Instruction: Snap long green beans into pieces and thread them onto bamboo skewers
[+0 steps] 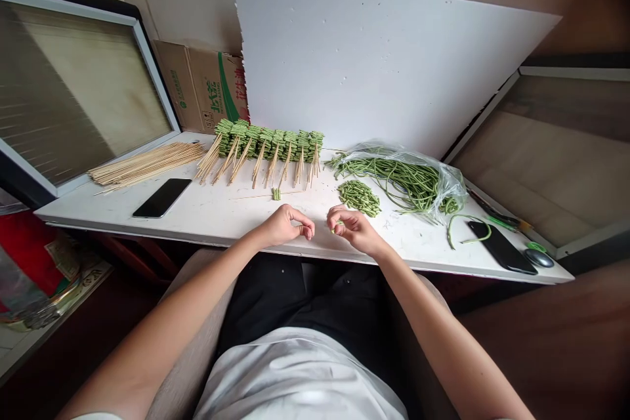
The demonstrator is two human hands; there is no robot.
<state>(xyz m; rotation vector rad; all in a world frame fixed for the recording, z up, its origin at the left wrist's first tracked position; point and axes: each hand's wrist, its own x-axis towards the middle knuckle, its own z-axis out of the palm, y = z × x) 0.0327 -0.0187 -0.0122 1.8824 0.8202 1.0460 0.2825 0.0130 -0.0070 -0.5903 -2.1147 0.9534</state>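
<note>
head view: right hand (355, 231) pinches bean piece (337, 228), left fingers (301, 218) curl empty, carton (207, 86) reads 北大荒

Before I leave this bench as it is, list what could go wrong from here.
The bare wooden skewer ends of the bean-threaded row point toward the hands, so a jab seems possible. The small bean piece in the right hand could slip and drop, since that hand sits close to the table's front edge.

Green piece (336, 229) between right fingers (343, 215) mostly hidden; cardboard box (204, 88) partly hidden behind white board (374, 59).
</note>
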